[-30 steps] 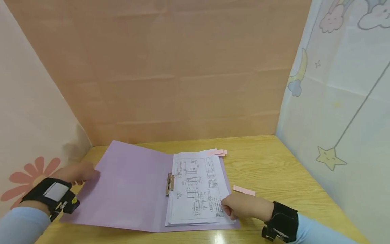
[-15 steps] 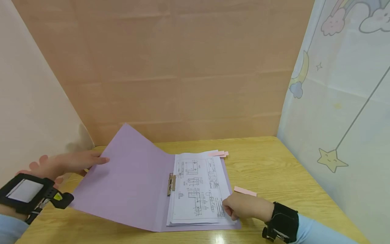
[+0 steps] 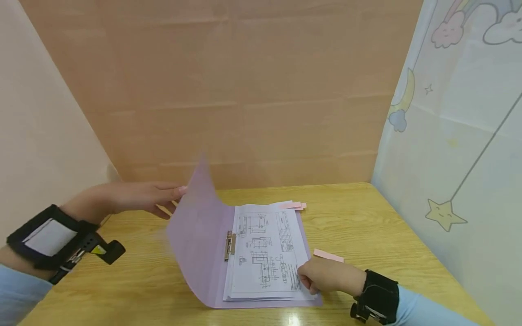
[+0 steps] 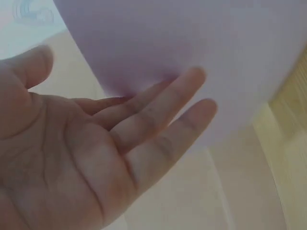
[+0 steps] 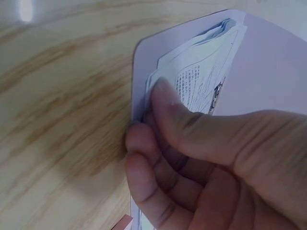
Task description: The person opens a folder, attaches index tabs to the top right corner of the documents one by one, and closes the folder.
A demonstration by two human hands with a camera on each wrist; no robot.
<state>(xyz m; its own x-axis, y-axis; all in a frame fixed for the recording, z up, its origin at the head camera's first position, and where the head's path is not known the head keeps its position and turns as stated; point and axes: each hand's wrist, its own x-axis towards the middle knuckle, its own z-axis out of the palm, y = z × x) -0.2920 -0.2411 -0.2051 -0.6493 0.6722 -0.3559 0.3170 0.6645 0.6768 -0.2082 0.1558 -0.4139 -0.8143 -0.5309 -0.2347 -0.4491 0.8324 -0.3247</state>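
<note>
A lilac file folder [image 3: 204, 235] lies on the wooden table, its left cover raised and bent, blurred at the outer edge. My left hand [image 3: 140, 199] is at that edge with fingers extended; the left wrist view has its fingers [image 4: 163, 110] against the cover and the thumb apart. A metal clip [image 3: 229, 246] holds a stack of papers [image 3: 261, 253] printed with technical drawings. At the lower right corner, my right hand [image 3: 328, 274] pinches the papers' edge, thumb on top and fingers curled. What lies beneath the fingertips is hidden.
Pink index tabs [image 3: 292, 205] stick out at the papers' upper right, and another pink tab [image 3: 328, 256] shows just above my right hand. A brown panel [image 3: 244, 99] rises behind the table [image 3: 350, 213]; pale patterned sheets [image 3: 461, 149] flank it.
My left hand has moved right and up, swinging the folder's left cover from nearly flat to steeply raised. The right hand has stayed on the papers' corner.
</note>
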